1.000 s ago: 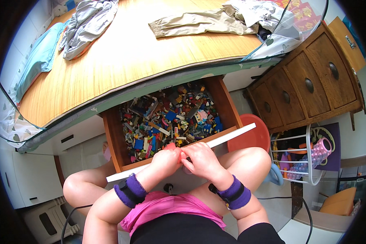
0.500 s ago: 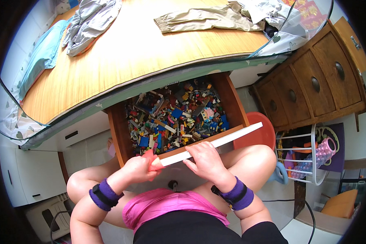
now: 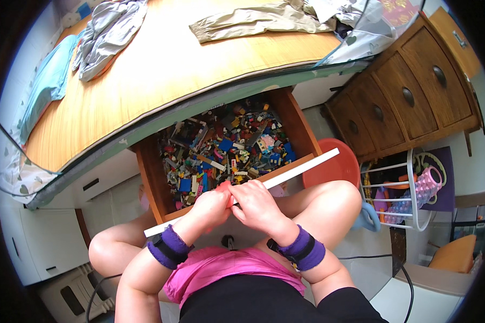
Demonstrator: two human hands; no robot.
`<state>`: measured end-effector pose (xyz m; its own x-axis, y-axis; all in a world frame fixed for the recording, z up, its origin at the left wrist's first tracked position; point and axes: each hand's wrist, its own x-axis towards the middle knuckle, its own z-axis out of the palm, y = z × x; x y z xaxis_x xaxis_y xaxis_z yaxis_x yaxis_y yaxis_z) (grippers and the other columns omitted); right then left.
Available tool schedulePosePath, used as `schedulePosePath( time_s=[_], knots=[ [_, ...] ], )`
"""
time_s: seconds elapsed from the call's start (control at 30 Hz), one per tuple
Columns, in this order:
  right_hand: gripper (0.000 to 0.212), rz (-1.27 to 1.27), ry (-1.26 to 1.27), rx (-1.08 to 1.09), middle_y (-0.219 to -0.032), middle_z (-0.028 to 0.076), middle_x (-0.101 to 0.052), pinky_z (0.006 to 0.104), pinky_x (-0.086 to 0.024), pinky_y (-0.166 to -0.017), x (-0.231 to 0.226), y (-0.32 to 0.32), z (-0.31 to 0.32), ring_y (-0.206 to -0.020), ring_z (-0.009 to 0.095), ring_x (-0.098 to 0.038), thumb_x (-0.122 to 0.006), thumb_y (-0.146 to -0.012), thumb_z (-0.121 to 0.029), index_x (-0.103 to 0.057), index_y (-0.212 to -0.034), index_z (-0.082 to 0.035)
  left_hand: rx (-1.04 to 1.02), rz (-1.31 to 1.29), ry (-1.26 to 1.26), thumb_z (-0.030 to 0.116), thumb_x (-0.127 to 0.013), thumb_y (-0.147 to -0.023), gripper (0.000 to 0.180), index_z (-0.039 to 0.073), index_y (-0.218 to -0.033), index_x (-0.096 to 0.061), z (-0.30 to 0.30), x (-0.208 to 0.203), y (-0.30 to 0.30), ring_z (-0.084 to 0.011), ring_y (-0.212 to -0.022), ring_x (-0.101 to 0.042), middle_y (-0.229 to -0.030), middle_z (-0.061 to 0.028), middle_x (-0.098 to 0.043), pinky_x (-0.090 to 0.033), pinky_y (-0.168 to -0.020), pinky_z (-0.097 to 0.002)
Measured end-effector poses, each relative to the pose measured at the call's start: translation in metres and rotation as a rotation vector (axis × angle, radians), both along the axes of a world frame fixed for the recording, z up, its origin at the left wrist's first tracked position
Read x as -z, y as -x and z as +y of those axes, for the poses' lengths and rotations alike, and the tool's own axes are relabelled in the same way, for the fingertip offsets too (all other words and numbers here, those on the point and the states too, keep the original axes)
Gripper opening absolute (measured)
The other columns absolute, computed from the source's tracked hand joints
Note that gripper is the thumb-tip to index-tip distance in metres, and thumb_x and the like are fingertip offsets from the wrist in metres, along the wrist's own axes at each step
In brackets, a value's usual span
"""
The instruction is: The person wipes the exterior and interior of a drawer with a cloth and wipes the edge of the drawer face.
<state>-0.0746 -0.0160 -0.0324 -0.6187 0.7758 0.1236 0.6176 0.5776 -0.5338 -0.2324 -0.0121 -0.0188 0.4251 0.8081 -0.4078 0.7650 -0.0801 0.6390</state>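
Note:
A pulled-out wooden drawer [image 3: 309,126] full of small toy building bricks [image 3: 231,145] stands in front of me. The white top edge of its front panel [image 3: 307,167] runs slantwise under both hands. My left hand [image 3: 209,209] is closed on a thin, crumpled red cloth [image 3: 224,186], pressed against that edge near its middle. Beside it, touching or nearly so, my right hand [image 3: 257,203] wraps its fingers and thumb over the white edge. Part of the cloth is hidden under the fingers. Each wrist wears a purple band.
Above the drawer is a bed [image 3: 161,70] with a mat and clothes. Red basin [image 3: 331,167], white rack [image 3: 413,185] with toys and brown chest of drawers [image 3: 399,102] stand at the right. My bent legs flank the drawer; a black cable [image 3: 401,269] lies at lower right.
My left hand has slid the cloth rightward along the white edge, uncovering its left end. The right hand has shifted slightly left, so the hands are now together. The view has shifted slightly.

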Motion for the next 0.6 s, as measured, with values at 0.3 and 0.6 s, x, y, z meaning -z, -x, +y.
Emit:
schedulePosePath(
  time_s=[0.3,0.6],
  knots=[
    [0.042,0.021,-0.082,-0.055,-0.097,0.011,-0.059,0.0391,-0.037,-0.088,0.003,0.022,-0.014,-0.091,0.026,-0.054,-0.065,-0.070,-0.018,-0.055,-0.107,-0.001,-0.047,0.058,-0.042,0.014,-0.055,-0.075,0.026,0.007,-0.099,-0.047,-0.038,-0.007,0.065,-0.0348,-0.069,-0.059,-0.079,-0.0148,-0.059,-0.048,-0.058,-0.0438],
    [0.044,-0.007,-0.027,-0.192,-0.098,0.010,-0.059,0.0386,-0.037,-0.089,0.006,0.070,-0.030,-0.092,0.025,-0.054,-0.065,-0.072,-0.021,-0.053,-0.110,-0.002,-0.020,0.183,-0.141,0.015,-0.055,-0.074,0.025,0.012,-0.099,-0.057,-0.067,-0.004,0.120,-0.0311,-0.072,-0.061,-0.081,-0.0124,-0.061,-0.050,-0.065,-0.0404]
  ],
)
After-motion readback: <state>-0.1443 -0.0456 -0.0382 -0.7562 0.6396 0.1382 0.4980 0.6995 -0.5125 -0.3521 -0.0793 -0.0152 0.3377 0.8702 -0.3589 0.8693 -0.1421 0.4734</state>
